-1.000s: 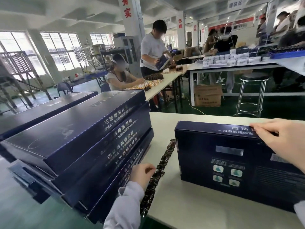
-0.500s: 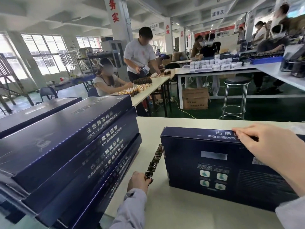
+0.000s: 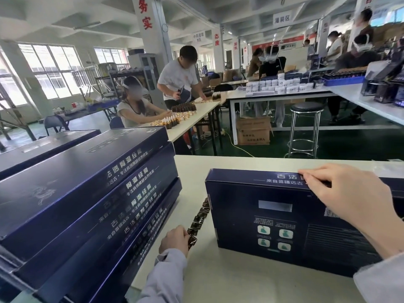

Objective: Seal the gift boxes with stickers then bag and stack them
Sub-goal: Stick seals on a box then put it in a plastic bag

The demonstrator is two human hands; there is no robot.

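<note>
— Since the table (image 3: 240,281) is the biggest thing under both hands, what lies on it?

— Just left of the left hand's pinch sits a stack of gift boxes (image 3: 87,204). They are dark blue, several deep, skewed one upon another, and they jut past the table's left edge.

— And to the right of that pinch?

— A single gift box (image 3: 273,226) of the same dark blue. Its broad printed face is towards the person and shows a pale rectangle and four small green icons. Whether it lies flat or is tipped up on its near edge, I cannot tell. Its left end is near the pinch but apart from it.

— Who holds it?

— The right hand (image 3: 349,197). Its fingers are bent over the edge farthest from the person, with the tips on the narrow panel of white lettering and the palm above the broad face. The thumb is hidden.

— The left hand?

— The left hand (image 3: 175,239) is low over the table between stack and box. Its fingers are curled, pinching the near end of the sticker strip (image 3: 200,215).

— Where does the strip run from there?

— Away from the person, along the gap. It is a line of small dark glossy stickers that reaches the box's left end. Whether it touches the box I cannot tell.
</note>
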